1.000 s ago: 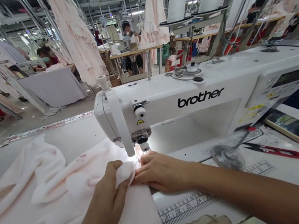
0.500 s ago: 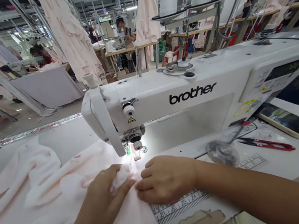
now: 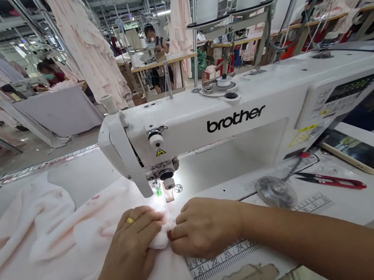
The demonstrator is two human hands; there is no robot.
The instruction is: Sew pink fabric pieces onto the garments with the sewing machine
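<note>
Workstation entry, head view, all places given from the white "brother" industrial sewing machine (image 3: 233, 118).

- Pale pink soft fabric (image 3: 47, 249): heaped in loose folds left of the machine's needle end. One bunched fold is drawn up just in front of the small metal presser foot (image 3: 168, 194).
- Left hand (image 3: 133, 244): in front of the needle end, with a thin gold ring (image 3: 130, 220) on one finger. Its fingers are curled shut over the bunched fold.
- Right hand (image 3: 204, 225): just right of the left hand, knuckles up. Its fingers are closed in a pinch on the same fold, tips meeting the left hand's.
- Printed measuring scale (image 3: 224, 258): on the white table (image 3: 363, 206) in front of the machine, partly under the right wrist.
- Round clear disc (image 3: 276, 191), red thread snips (image 3: 333, 180) and dark-screened phone (image 3: 359, 154): in front of the machine's right half.

Progress, as judged: the fold is gathered and held but lies short of the foot, not under it, so feeding and sewing remain. Lamp glare hides the fold's edge, so any existing stitching cannot be told.
</note>
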